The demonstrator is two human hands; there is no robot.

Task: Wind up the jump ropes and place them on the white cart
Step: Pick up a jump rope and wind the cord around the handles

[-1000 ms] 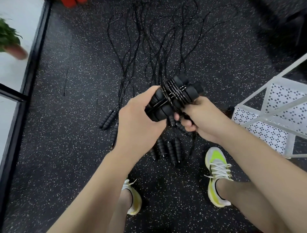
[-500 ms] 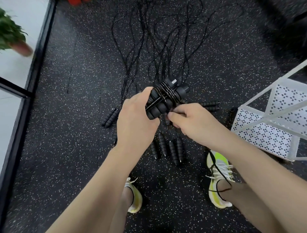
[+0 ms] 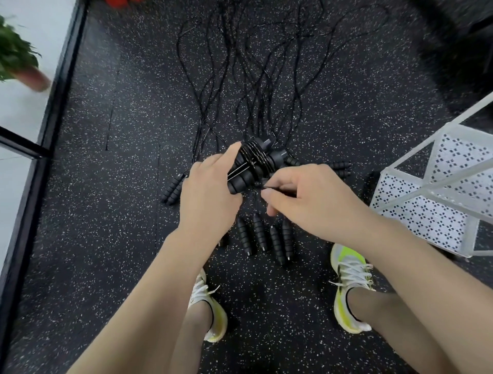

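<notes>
Left hand (image 3: 206, 196): grips wound jump rope bundle (image 3: 253, 165) above floor | Right hand (image 3: 306, 199): pinches cord end (image 3: 262, 188) beside bundle | Loose rope handles (image 3: 264, 236): on floor (image 3: 106, 240) below | White cart (image 3: 437, 192): right, apart

The floor (image 3: 112, 240) is black rubber flecked with white specks, with faint seams running away from the viewer at left; a black frame (image 3: 50, 125) borders it on the left, a crossbar branching off toward the left edge; beyond the frame lies a pale, brightly lit surface (image 3: 16, 112); on it stands a blurred green plant (image 3: 14, 53) in a reddish-brown pot (image 3: 36, 80); something red (image 3: 120, 2) shows at the top edge, cut off; the top right corner falls into deep shadow (image 3: 453, 53), its contents too dark to tell; the light is even and soft.
</notes>
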